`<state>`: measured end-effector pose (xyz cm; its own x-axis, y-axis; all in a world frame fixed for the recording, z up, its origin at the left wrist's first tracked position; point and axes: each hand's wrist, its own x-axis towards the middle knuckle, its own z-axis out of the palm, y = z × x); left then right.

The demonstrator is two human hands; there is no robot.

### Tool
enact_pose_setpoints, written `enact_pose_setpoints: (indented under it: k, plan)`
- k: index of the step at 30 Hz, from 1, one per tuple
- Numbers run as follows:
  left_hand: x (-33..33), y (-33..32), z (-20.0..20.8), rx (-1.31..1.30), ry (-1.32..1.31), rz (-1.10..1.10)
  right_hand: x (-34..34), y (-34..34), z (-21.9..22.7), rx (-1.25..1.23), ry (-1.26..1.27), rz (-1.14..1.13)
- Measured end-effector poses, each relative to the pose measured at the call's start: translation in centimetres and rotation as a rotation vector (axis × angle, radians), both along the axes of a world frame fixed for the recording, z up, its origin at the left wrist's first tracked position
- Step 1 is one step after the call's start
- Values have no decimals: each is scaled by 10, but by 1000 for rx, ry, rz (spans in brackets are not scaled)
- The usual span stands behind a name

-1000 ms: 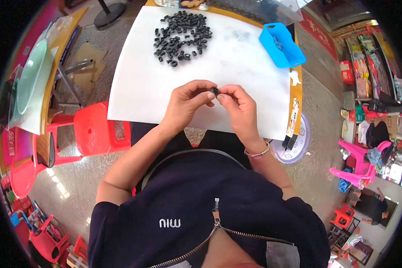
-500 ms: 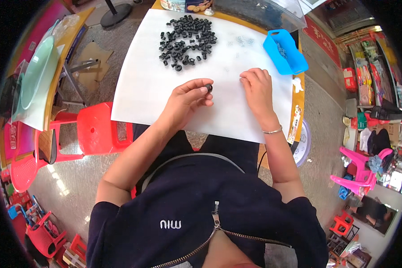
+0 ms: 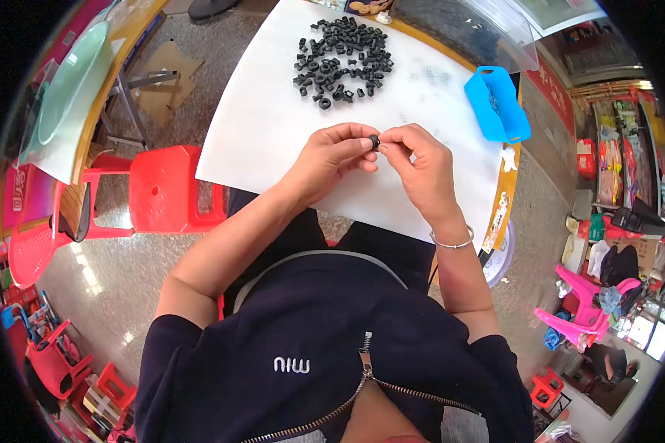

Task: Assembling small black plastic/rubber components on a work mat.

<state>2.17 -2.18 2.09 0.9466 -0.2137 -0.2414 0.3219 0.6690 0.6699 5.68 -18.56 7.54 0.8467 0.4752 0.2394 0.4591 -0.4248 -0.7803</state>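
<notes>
A small black ring-shaped part (image 3: 374,141) is pinched between the fingertips of both hands above the white table sheet (image 3: 258,125). My left hand (image 3: 332,159) grips it from the left, and my right hand (image 3: 420,166), with a silver bracelet on its wrist, meets it from the right. A pile of several similar black parts (image 3: 341,57) lies on the sheet farther away. A blue plastic tray (image 3: 497,103) sits at the table's right side.
A red plastic stool (image 3: 162,192) stands left of my legs, with more red chairs at the lower left. A pale green basin (image 3: 66,81) rests on a table to the left. Pink stools (image 3: 584,310) and clutter fill the right side.
My right hand, resting flat on the sheet half a second ago, has come back to my left hand, and both now pinch the black part together.
</notes>
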Motion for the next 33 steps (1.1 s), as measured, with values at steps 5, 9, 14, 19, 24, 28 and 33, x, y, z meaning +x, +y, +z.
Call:
enact_pose_setpoints:
  k: [5, 9, 14, 19, 24, 28, 33]
  plan:
    - [4, 3, -2, 43, -46, -61, 1, 1, 4, -24, 87, -14]
    - [5, 8, -1, 59, -61, -150, 9, -1, 14, 41, 426, 81]
    - [8, 16, -1, -47, -26, -182, 13, 5, 13, 91, 461, 107]
    - [11, 26, 0, -43, -29, -207, 21, 10, 6, 116, 510, 114]
    - [15, 35, 0, -176, 35, -113, 41, 21, -5, 179, 402, -34]
    - [18, 39, -9, -286, 36, -52, 66, 39, -36, -149, -263, -106]
    - [17, 40, -11, -357, 25, -40, 73, 52, -49, -362, -558, -80]
